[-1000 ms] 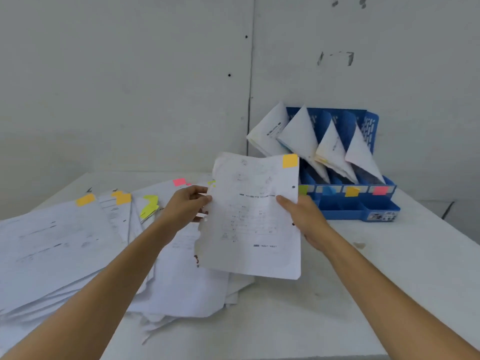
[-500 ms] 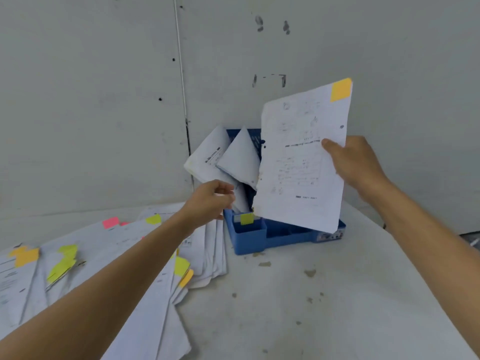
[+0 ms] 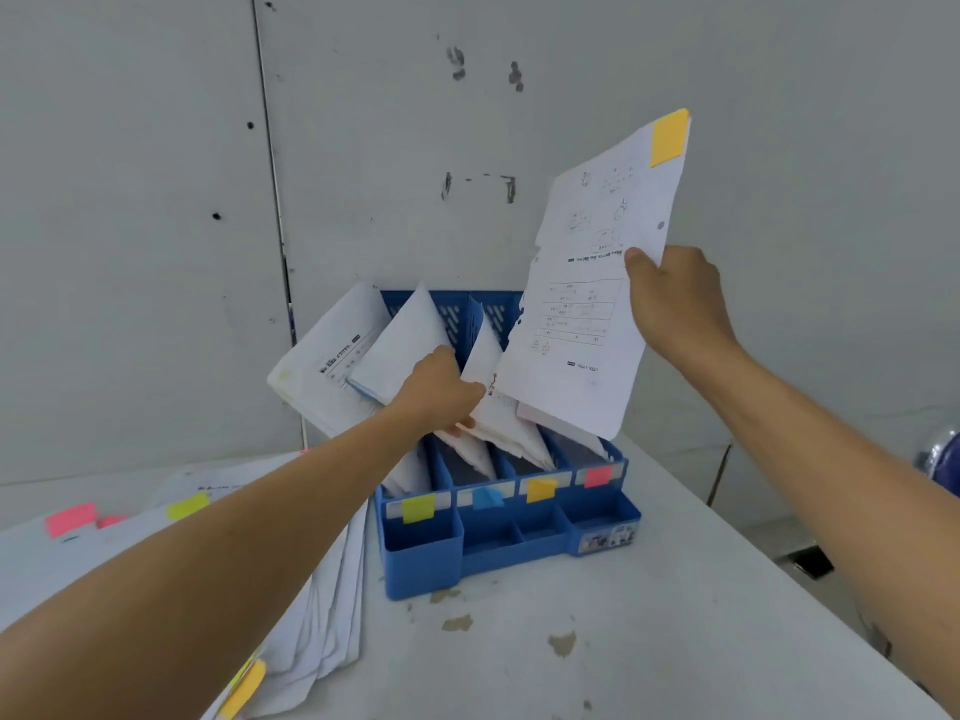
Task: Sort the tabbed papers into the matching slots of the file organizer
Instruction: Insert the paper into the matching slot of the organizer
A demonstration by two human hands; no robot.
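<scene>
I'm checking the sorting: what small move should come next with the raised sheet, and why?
Probably lower the sheet held by the right hand into the third slot from the left of the organizer: its orange tab matches that slot's orange label, and the left hand grips filed papers beside it.

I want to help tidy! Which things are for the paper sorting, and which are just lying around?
For the job: orange-tabbed sheet in the right hand; blue file organizer; its orange slot label; filed papers held by the left hand; pile of tabbed papers.
Just lying about: table stains; shiny object at the right edge.
</scene>
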